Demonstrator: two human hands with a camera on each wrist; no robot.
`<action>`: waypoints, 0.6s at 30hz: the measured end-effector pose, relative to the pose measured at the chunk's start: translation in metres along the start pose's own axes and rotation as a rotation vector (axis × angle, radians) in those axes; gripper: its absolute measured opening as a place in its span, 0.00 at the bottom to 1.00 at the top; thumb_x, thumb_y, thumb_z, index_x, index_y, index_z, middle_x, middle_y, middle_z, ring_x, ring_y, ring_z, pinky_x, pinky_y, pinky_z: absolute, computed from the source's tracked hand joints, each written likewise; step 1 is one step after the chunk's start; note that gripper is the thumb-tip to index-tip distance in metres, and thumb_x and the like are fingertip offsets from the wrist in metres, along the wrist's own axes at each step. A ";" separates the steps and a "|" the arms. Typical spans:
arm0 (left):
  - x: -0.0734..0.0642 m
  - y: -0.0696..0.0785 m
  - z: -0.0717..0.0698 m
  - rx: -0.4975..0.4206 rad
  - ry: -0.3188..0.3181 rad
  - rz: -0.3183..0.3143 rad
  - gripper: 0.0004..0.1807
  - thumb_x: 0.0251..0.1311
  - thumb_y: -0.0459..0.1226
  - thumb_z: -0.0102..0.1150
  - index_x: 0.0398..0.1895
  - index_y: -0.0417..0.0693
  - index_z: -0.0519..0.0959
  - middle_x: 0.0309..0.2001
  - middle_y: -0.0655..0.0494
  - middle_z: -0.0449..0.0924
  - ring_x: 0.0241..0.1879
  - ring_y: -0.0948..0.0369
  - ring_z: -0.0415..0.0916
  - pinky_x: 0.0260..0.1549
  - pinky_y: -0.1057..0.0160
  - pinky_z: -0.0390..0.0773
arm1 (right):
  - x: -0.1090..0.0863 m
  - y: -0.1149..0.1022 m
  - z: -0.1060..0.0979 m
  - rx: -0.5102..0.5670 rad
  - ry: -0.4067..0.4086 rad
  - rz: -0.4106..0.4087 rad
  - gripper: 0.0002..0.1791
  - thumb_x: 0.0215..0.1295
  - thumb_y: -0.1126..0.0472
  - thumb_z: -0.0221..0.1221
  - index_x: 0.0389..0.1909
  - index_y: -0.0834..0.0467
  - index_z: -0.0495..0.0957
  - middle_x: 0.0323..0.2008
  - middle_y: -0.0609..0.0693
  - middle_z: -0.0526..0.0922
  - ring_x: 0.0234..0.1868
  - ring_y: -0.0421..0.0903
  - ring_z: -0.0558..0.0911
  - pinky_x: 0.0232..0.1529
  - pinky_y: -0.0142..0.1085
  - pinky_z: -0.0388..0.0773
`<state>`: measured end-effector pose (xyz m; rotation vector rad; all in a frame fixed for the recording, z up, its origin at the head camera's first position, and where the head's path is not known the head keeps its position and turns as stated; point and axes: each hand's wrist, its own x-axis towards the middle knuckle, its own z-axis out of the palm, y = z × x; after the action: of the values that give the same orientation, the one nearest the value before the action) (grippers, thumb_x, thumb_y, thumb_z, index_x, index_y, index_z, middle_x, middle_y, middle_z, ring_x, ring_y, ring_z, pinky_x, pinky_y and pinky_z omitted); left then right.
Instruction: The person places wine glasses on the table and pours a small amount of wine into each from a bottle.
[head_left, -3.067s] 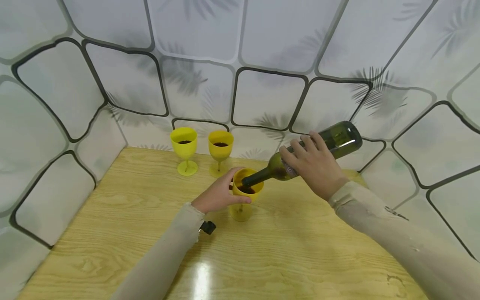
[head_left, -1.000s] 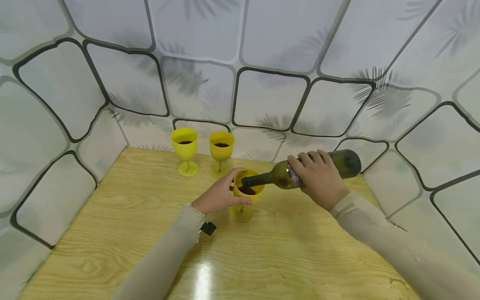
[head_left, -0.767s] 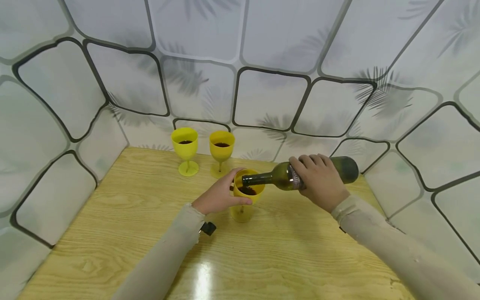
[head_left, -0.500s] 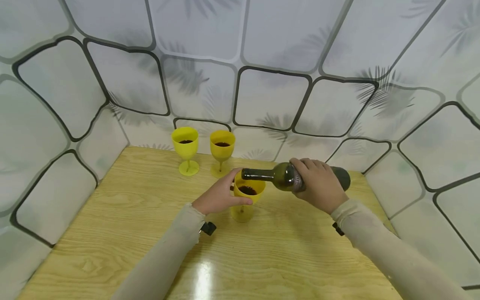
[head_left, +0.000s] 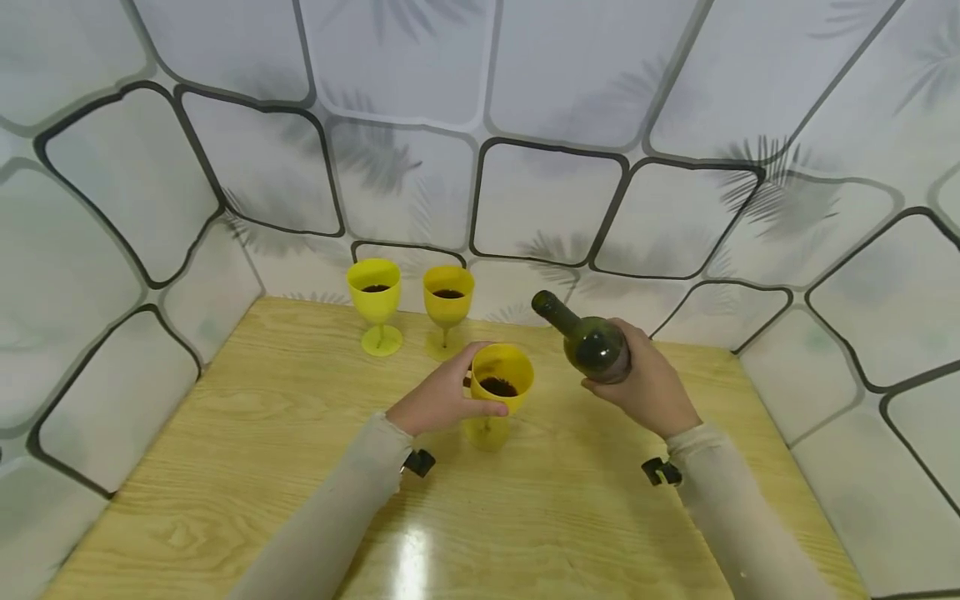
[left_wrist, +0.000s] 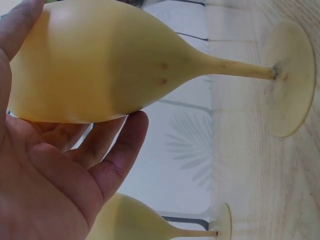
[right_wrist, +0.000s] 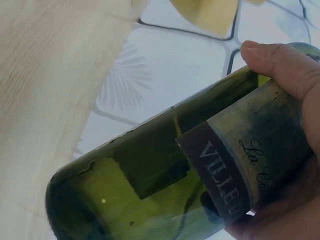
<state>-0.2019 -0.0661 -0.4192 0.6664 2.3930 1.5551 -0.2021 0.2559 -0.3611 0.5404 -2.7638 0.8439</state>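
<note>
My left hand [head_left: 442, 396] curls round the bowl of a yellow goblet [head_left: 517, 367] that stands on the wooden table with dark liquid inside. In the left wrist view, thumb and fingers wrap the goblet's bowl [left_wrist: 100, 60], and its foot [left_wrist: 290, 80] sits on the tabletop. To the right, my right hand [head_left: 652, 383] grips a green glass wine bottle [head_left: 592, 342], tilted with its neck up and to the left, apart from the goblet. The right wrist view shows the bottle's label [right_wrist: 240, 155] under my fingers and liquid in the lower part.
Two more yellow goblets, a brighter one [head_left: 375, 292] and a deeper yellow one [head_left: 448, 300], stand at the back of the table [head_left: 285, 467], both with dark liquid. A patterned wall [head_left: 555, 200] rises right behind them and closes in both sides.
The bottle was tipped with its mouth in the held goblet; my right hand has lifted the neck out and turned it upward, away from the rim. My left hand stays on the goblet.
</note>
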 end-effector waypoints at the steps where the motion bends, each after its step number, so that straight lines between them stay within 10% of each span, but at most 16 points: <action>1: 0.000 0.000 0.000 0.001 -0.002 0.002 0.53 0.54 0.60 0.76 0.80 0.72 0.56 0.72 0.69 0.64 0.67 0.58 0.69 0.66 0.45 0.72 | -0.001 0.003 0.001 0.018 0.016 0.006 0.50 0.52 0.58 0.80 0.73 0.58 0.65 0.64 0.61 0.75 0.63 0.62 0.77 0.61 0.63 0.73; 18: 0.002 -0.002 -0.001 -0.015 -0.010 -0.009 0.54 0.54 0.58 0.77 0.80 0.67 0.56 0.71 0.66 0.66 0.66 0.59 0.69 0.67 0.46 0.70 | -0.017 0.033 0.018 0.230 0.180 0.119 0.54 0.54 0.57 0.79 0.78 0.53 0.58 0.65 0.63 0.75 0.62 0.64 0.78 0.60 0.66 0.72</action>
<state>-0.2039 -0.0664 -0.4203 0.6580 2.3717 1.5609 -0.2012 0.2758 -0.3967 0.3193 -2.5715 1.1848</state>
